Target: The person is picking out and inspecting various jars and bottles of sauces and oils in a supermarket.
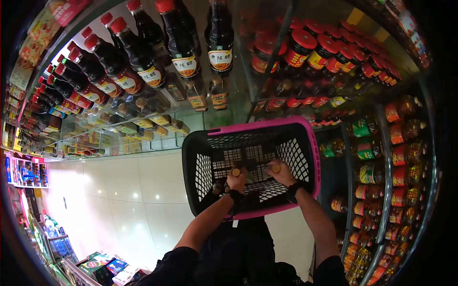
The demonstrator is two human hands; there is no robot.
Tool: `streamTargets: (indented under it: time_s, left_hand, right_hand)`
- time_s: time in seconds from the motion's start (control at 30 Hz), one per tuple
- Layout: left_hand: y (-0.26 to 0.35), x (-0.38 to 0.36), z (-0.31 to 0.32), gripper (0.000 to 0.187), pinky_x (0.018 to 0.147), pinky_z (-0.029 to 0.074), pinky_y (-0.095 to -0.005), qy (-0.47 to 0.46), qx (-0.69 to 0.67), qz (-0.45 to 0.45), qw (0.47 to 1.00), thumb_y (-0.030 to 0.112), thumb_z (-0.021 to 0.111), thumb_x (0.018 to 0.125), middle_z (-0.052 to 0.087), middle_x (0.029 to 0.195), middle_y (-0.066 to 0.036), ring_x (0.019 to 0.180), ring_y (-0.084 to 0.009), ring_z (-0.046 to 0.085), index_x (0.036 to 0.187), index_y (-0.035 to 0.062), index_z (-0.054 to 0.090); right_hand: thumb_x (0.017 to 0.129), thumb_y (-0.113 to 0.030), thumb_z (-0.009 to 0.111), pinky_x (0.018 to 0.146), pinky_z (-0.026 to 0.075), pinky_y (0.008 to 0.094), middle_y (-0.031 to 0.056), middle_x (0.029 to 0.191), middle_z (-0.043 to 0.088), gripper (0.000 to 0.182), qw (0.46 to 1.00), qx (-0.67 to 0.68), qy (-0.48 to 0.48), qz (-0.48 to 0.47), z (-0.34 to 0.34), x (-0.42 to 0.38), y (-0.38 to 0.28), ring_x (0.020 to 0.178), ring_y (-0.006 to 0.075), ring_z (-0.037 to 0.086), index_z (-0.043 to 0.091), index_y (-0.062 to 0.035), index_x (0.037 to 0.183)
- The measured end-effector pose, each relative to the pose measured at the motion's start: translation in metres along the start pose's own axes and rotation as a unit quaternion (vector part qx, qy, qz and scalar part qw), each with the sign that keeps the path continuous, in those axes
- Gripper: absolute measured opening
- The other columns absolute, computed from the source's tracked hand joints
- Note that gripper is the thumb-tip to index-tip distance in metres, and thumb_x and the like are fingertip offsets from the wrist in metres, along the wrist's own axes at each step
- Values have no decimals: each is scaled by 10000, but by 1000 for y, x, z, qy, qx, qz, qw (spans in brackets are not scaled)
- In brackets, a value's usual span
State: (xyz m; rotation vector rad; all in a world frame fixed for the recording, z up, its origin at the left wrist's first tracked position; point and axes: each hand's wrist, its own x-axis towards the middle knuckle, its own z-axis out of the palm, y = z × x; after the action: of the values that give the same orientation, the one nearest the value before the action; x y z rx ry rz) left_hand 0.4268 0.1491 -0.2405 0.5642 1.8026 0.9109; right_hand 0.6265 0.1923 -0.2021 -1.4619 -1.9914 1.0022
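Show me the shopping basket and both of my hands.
Shopping basket (pixel 316 152): head view, on its pink rim.
Left hand (pixel 237 182): head view, middle of the hand.
Right hand (pixel 284 175): head view, middle of the hand.

Left hand (pixel 236 182), right hand (pixel 284 176) apart, fingers (pixel 232 178) curled; both arms (pixel 210 218) extended forward.
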Motion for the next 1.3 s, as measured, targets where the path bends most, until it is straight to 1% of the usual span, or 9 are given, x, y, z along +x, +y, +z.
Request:
streamTargets:
  time_s: [0.1,0.33,0.7,0.83,0.9,1.0,1.03,1.1,1.3]
  left_hand:
    - [-17,25,19,465,623,452,-355,16,72,-48,996,337,662,714,610,821,-102,734,-215,583,1013,1,546]
    - [-88,85,66,508,701,459,-329,42,42,-24,998,370,669,693,599,913,-116,823,-227,584,1043,21,551]
    - [-102,98,76,467,763,438,-391,60,181,-14,981,375,668,653,561,969,-183,909,-335,540,992,64,587]
    - [-99,100,81,419,761,436,-399,69,168,-28,983,326,678,658,552,969,-186,929,-339,528,984,80,587]
    - [-106,104,85,372,745,442,-403,61,155,39,985,269,682,665,551,972,-170,917,-334,529,973,87,581]
    - [-110,106,87,367,748,443,-394,24,162,27,986,239,687,662,553,968,-146,900,-321,534,965,69,570]
    - [-113,107,90,367,748,443,-394,23,163,24,986,239,687,662,553,968,-146,900,-321,534,965,69,570]
    - [-118,112,96,387,745,448,-383,-8,144,106,984,243,693,651,559,961,-139,883,-310,542,969,61,568]
    - [-127,106,88,356,742,460,-377,8,211,127,969,241,692,643,594,883,-127,862,-307,562,931,67,574]
  right_hand:
    - [742,-293,664,764,472,394,146,967,550,387,994,27,-50,90,23,13,43,900,287,550,556,-15,989]
    - [730,-327,669,700,494,435,113,882,575,409,955,168,29,242,73,31,123,825,258,566,562,-50,1012]
    - [740,-248,651,659,504,496,30,546,359,343,908,220,204,291,105,41,143,558,243,471,394,-99,567]
    - [733,-235,654,692,509,495,42,556,379,334,937,128,214,244,135,35,189,585,247,499,394,-101,572]
    - [781,-291,613,837,469,497,50,850,513,323,936,125,84,319,139,31,203,854,265,522,527,-138,1053]
    - [703,-230,678,771,466,481,93,684,525,223,922,167,235,257,150,30,201,780,285,550,539,-55,696]
    - [703,-230,678,771,466,481,93,684,525,223,922,166,234,259,150,30,202,780,285,550,539,-55,696]
    - [723,-270,662,740,453,456,108,891,549,413,948,11,159,277,148,30,202,863,302,536,534,-77,1064]
    - [662,-188,643,662,461,386,141,812,601,282,944,13,158,288,116,41,163,791,292,585,599,-44,901]
